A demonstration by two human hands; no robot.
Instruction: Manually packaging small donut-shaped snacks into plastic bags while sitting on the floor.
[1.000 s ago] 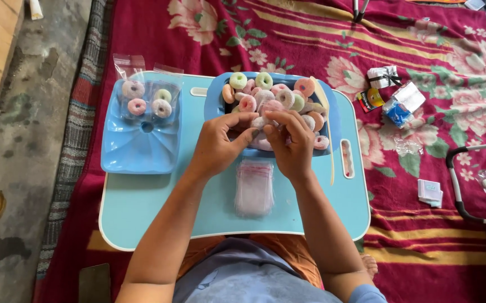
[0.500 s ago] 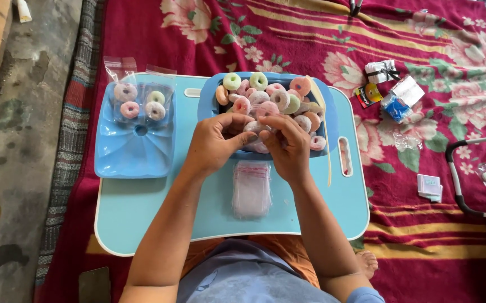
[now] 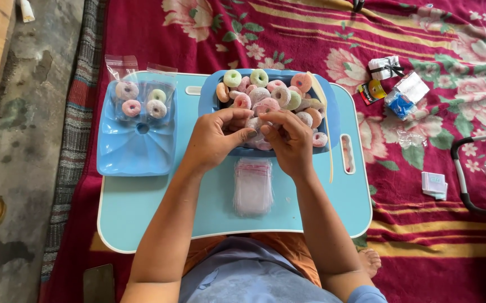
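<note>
A small clear bag [image 3: 256, 124] is pinched between the fingertips of the left hand [image 3: 216, 137] and the right hand [image 3: 289, 140], which are held together just above the near rim of the blue tray [image 3: 208, 96] heaped with sugared ring sweets [image 3: 271, 95]; whether a sweet is already inside the bag cannot be told. Judged from how things lie, the packing is at an early stage: only a few filled packets [image 3: 142, 101] are laid on the pale blue lid [image 3: 136, 147] left of the tray, while the tray is still well loaded and a stack of empty bags [image 3: 252, 187] is kept just in front of it. All of this is carried on a light blue lap table [image 3: 153, 219], which is set on a red flowered blanket [image 3: 422, 33]. Right of the tray, small packages [image 3: 400, 90] are scattered on the blanket; far left of it, a bare concrete floor [image 3: 18, 140] is seen.
</note>
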